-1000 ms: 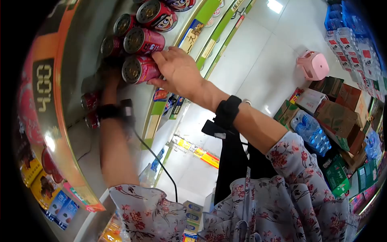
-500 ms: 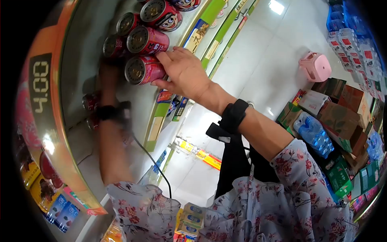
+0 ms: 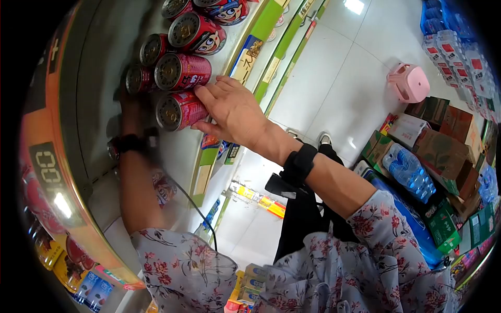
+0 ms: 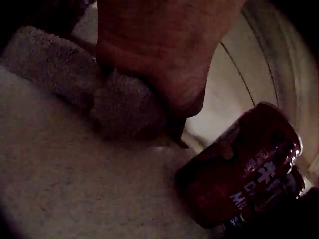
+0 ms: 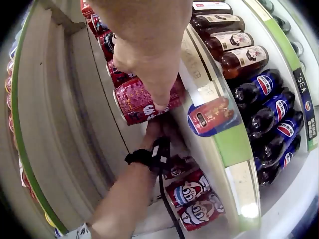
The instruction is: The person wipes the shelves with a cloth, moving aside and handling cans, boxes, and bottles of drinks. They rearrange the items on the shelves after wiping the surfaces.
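In the head view my right hand (image 3: 229,109) grips the base of a pink-red drink can (image 3: 180,110), thumb on one side and fingers on the other. A matching can (image 3: 182,72) stands right beside it. My left hand (image 4: 164,55) reaches in behind the cans, dark and partly hidden in the head view. The left wrist view shows it holding a grey cloth (image 4: 124,107) against the pale shelf surface (image 4: 99,169). Close to that hand stands a dark red can (image 4: 239,169) with white lettering.
More red cans (image 3: 198,32) line the shelf beyond. Several cartoon-face cans (image 5: 192,189) stand on the near side of the left arm. Cola bottles (image 5: 276,109) fill a neighbouring shelf past the green-edged price strip (image 5: 229,149). A cable (image 3: 190,195) trails from the left wrist.
The head view has shifted, so the cans sit lower in it. My left hand has moved farther along the shelf behind the cans. The right hand keeps its grip on the can.
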`<action>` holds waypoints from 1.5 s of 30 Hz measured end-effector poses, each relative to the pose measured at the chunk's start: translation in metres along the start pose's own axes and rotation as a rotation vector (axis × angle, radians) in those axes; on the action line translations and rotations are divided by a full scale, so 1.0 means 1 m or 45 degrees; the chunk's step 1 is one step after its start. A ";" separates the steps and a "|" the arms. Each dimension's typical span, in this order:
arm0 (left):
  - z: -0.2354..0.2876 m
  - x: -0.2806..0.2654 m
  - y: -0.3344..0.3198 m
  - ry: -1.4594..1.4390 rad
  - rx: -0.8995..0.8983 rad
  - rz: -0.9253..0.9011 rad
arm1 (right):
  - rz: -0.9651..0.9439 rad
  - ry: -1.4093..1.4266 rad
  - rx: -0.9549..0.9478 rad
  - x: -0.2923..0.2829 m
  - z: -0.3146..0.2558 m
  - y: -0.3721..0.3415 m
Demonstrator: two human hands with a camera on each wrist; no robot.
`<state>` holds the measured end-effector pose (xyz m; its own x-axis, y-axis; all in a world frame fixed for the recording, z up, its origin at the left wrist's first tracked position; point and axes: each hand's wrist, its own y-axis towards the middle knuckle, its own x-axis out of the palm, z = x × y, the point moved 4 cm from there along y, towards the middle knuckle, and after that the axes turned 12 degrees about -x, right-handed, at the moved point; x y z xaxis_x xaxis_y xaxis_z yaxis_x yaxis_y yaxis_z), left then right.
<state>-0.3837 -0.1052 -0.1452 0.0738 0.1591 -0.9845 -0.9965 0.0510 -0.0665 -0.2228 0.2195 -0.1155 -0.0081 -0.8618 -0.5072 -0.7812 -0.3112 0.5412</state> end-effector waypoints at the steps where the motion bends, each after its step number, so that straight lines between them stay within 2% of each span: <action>1: -0.001 0.001 0.008 0.024 -0.004 -0.020 | -0.006 -0.001 -0.004 0.001 -0.001 0.000; 8: -0.009 0.010 0.037 0.157 -0.051 -0.056 | -0.063 -0.046 0.059 0.002 -0.003 0.000; 10: -0.026 0.018 0.028 0.283 -0.083 -0.013 | -0.098 -0.053 0.084 0.001 -0.004 0.001; 13: -0.088 0.042 0.024 0.595 -0.155 0.095 | -0.118 -0.053 0.106 0.001 -0.004 0.001; 14: -0.018 -0.001 -0.015 0.343 -0.573 0.009 | -0.075 -0.041 0.098 0.000 -0.004 0.001; 17: -0.047 0.011 -0.001 0.344 -0.667 0.211 | -0.008 -0.020 0.084 -0.003 -0.005 -0.001; 20: 0.042 -0.021 -0.020 -0.275 -0.177 0.107 | -0.003 -0.014 0.059 0.000 -0.001 -0.002; 21: 0.040 -0.021 -0.016 -0.295 -0.101 0.053 | -0.017 -0.003 0.057 0.001 -0.002 -0.002; 28: 0.009 -0.005 0.023 0.121 0.135 -0.091 | -0.048 -0.130 0.020 0.002 -0.006 -0.001; 31: 0.004 0.014 0.013 0.455 0.444 -0.058 | -0.028 -0.182 0.006 0.002 -0.009 -0.001; 33: 0.007 0.021 -0.014 0.355 0.486 0.041 | -0.031 -0.189 0.009 0.002 -0.009 -0.001; 34: 0.046 -0.003 -0.047 -0.191 0.170 0.145 | -0.040 -0.182 -0.008 0.001 -0.010 -0.001; 37: 0.081 -0.007 -0.107 0.081 0.234 0.422 | 0.040 -0.197 -0.024 0.000 -0.011 -0.003; 40: 0.117 -0.004 -0.141 0.365 -0.430 0.131 | -0.007 -0.210 0.020 -0.001 -0.011 -0.002; 42: 0.101 0.016 -0.153 0.105 -0.387 0.104 | -0.044 -0.195 0.048 -0.001 -0.011 -0.003; 45: 0.138 0.007 -0.190 -0.154 -0.313 0.351 | -0.060 -0.182 0.050 0.001 -0.010 -0.002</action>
<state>-0.1887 0.0223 -0.1176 -0.2087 0.2499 -0.9455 -0.9583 -0.2454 0.1467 -0.2152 0.2154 -0.1098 -0.0578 -0.7799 -0.6232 -0.8064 -0.3316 0.4898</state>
